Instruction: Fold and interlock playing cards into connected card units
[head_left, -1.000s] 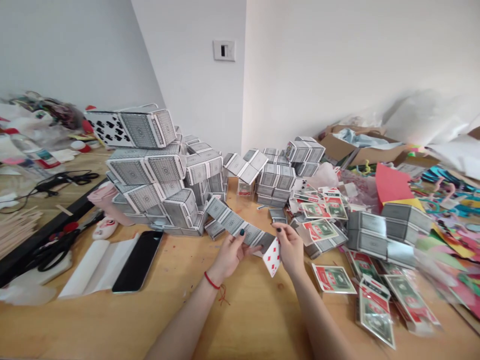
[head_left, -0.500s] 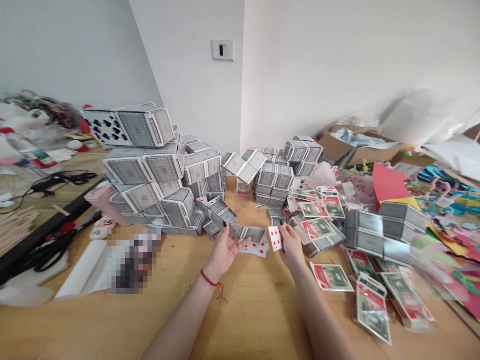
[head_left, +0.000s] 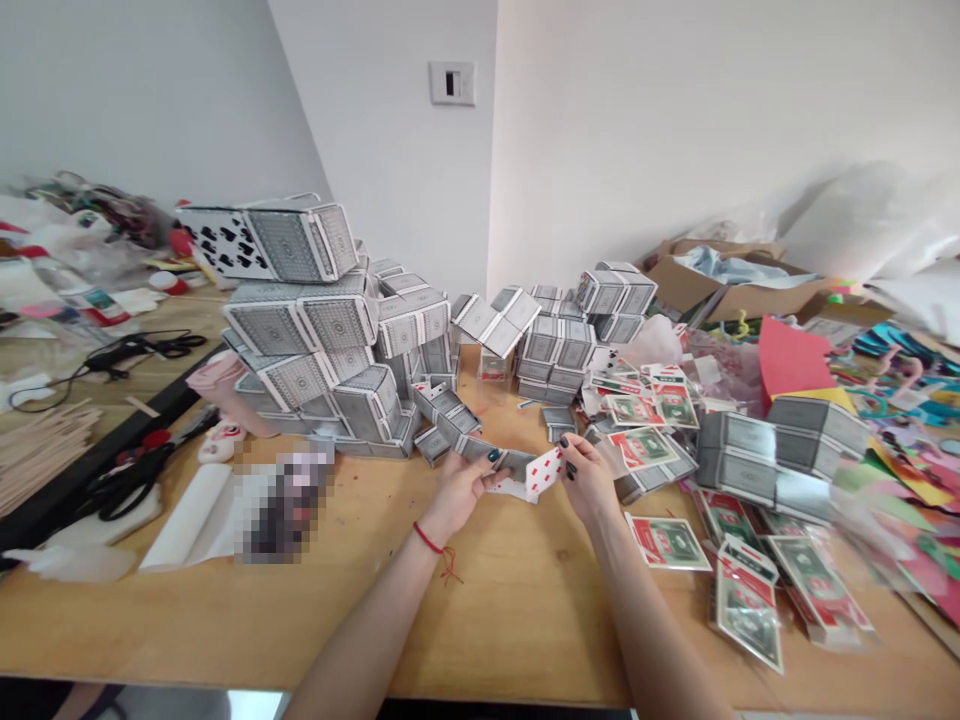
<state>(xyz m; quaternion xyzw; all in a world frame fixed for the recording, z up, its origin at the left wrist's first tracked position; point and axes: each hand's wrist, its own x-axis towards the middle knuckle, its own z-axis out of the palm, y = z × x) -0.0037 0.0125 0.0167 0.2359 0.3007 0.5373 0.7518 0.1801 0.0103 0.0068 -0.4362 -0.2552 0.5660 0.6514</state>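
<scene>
My left hand (head_left: 463, 487) grips a folded piece made of joined grey-backed playing cards (head_left: 517, 463) above the wooden table, thumb on top. In my right hand (head_left: 589, 478) a diamonds playing card (head_left: 543, 474) is pinched between thumb and fingers, its face toward me. That card's left edge meets the right end of the joined piece; whether it is slotted in I cannot tell. Under the left hand's piece, loose cards are partly hidden. Small folded card boxes (head_left: 442, 415) lie just beyond my left hand.
Stacked card boxes (head_left: 300, 325) rise at the left, with a lower stack (head_left: 555, 350) at the back. Green-and-red card packs (head_left: 667, 541) lie at the right, near more joined boxes (head_left: 739, 450). Black scissors (head_left: 139, 480) and a paper roll (head_left: 187, 515) lie at the left.
My right hand has brought the diamonds card left, against the end of the joined piece. My left thumb now presses on top of that piece. The view has tilted slightly downward.
</scene>
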